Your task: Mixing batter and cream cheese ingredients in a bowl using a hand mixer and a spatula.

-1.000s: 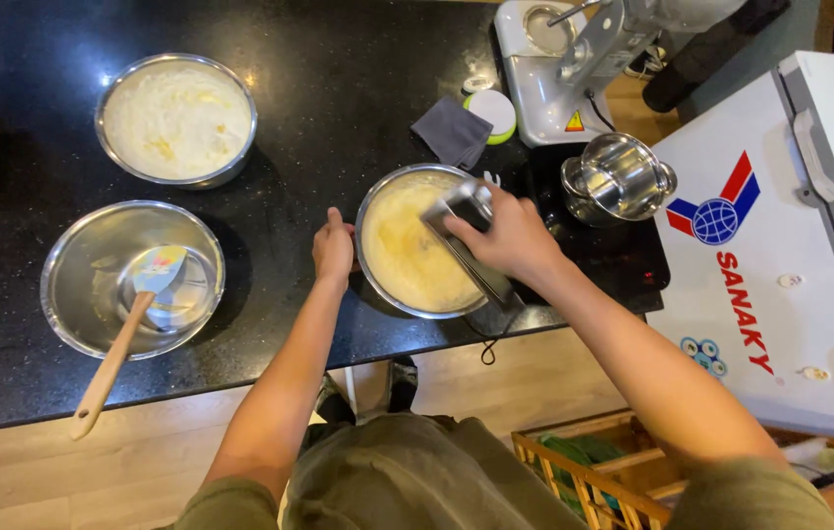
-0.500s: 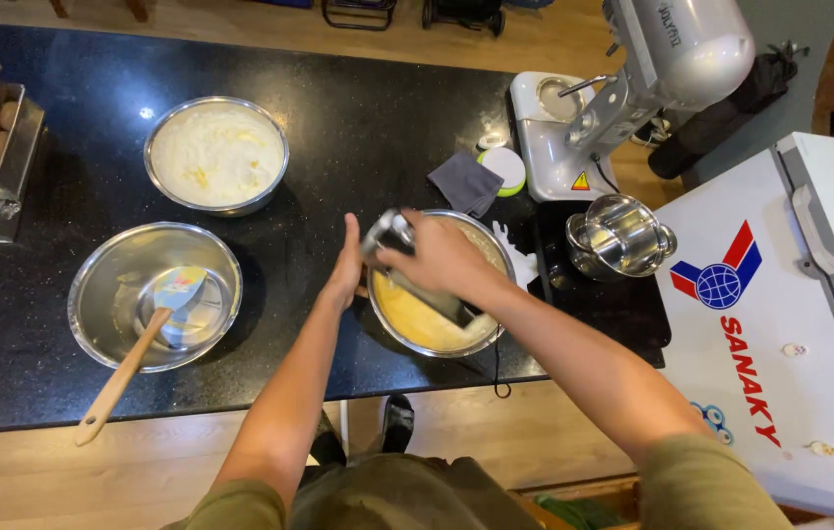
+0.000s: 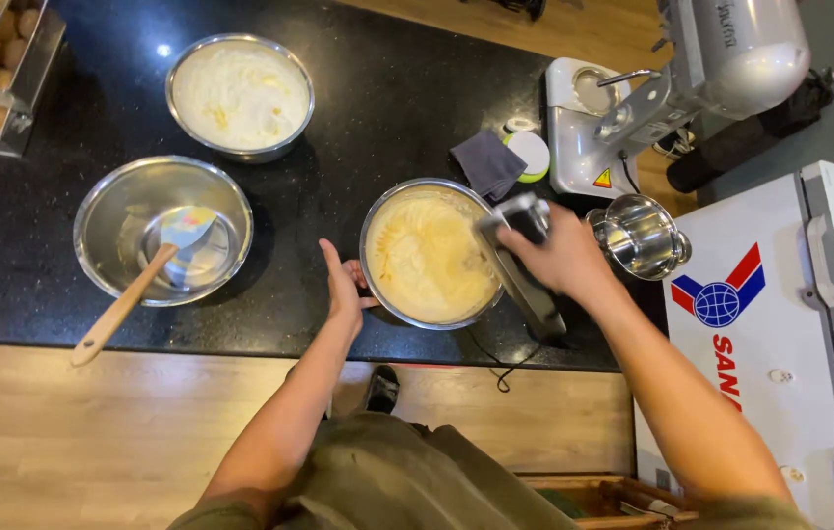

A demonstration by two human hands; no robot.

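Note:
A steel bowl of pale yellow batter stands near the front edge of the black counter. My left hand rests flat against the bowl's left rim. My right hand grips a grey hand mixer over the bowl's right side; its beaters are hidden by the mixer body and my hand. The mixer's cord hangs off the counter edge.
A steel bowl at the left holds a spatula with a wooden handle. Another bowl of white cream sits behind. A stand mixer, a steel cup, a folded grey cloth and a white chest freezer lie to the right.
The view has shifted, so the bowls now sit lower and further right. My right hand and the mixer moved from over the bowl's middle to its right rim. My left hand stays on the left rim.

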